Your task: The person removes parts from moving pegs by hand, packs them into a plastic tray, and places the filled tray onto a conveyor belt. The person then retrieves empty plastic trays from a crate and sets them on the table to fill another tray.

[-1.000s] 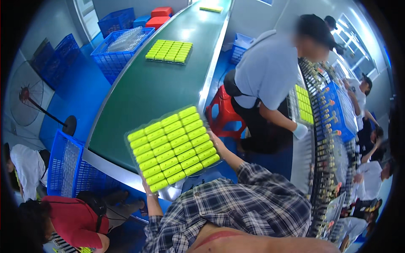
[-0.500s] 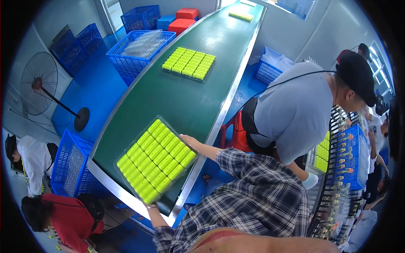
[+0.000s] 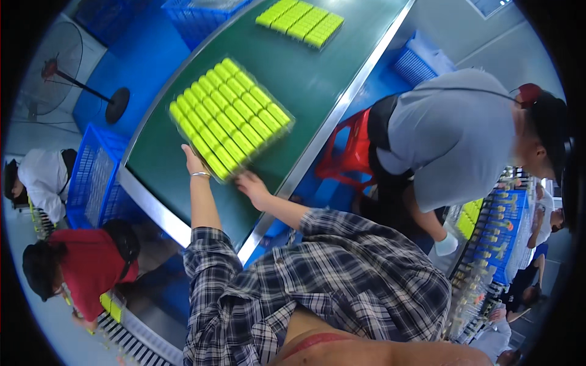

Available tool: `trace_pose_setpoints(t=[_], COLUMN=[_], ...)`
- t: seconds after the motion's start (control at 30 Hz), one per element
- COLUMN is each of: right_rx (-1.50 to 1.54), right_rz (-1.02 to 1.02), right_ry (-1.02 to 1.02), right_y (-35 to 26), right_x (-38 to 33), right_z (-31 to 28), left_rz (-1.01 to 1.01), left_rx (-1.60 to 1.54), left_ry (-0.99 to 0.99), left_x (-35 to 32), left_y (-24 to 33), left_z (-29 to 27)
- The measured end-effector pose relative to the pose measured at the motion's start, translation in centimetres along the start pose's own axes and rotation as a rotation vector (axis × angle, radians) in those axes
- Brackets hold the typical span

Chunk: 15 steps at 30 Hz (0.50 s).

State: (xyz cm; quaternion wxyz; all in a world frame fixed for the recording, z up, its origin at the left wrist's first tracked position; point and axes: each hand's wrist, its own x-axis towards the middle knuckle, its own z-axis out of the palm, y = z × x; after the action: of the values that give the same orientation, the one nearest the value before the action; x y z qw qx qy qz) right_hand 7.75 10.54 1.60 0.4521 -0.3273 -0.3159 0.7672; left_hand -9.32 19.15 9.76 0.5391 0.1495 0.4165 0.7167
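A clear plastic tray (image 3: 249,163) filled with rows of lime-green rectangular pieces (image 3: 227,111) sits at an angle on the near end of the green conveyor belt (image 3: 160,149). My left hand (image 3: 195,163) is against the tray's lower-left side, a finger or thumb extended; the tray hides part of it. By the tray's nearest corner is my right hand (image 3: 253,189), its fingers spread and slightly bent. Neither hand is visibly closed around the tray. Whether the right fingertips touch it, I cannot tell.
Farther up the belt lies another filled tray (image 3: 300,23). A co-worker in grey (image 3: 452,137) sits at right on a red stool (image 3: 348,152). At lower left are a person in red (image 3: 91,265) and a blue crate (image 3: 94,177). A fan (image 3: 55,68) stands beyond.
The near tray has moved up the view, away from me. My left hand has come from its bottom corner to its left side, my right hand from its right side to the near corner.
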Motion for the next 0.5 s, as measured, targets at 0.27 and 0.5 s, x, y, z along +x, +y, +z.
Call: trace_pose_setpoints(t=[0.27, 0.5], right_rx=[-0.777, -0.185], right_rz=[-1.055, -0.375], right_ry=[0.239, 0.257], right_y=[-8.4, -10.5], right_x=[-4.0, 4.4], right_z=[2.1, -4.0], left_rz=[-0.005, 0.028], left_rx=[0.255, 0.184], left_ry=[0.253, -0.012], left_x=[-9.0, -5.0], left_y=[1.0, 0.3], left_z=[-14.0, -6.6])
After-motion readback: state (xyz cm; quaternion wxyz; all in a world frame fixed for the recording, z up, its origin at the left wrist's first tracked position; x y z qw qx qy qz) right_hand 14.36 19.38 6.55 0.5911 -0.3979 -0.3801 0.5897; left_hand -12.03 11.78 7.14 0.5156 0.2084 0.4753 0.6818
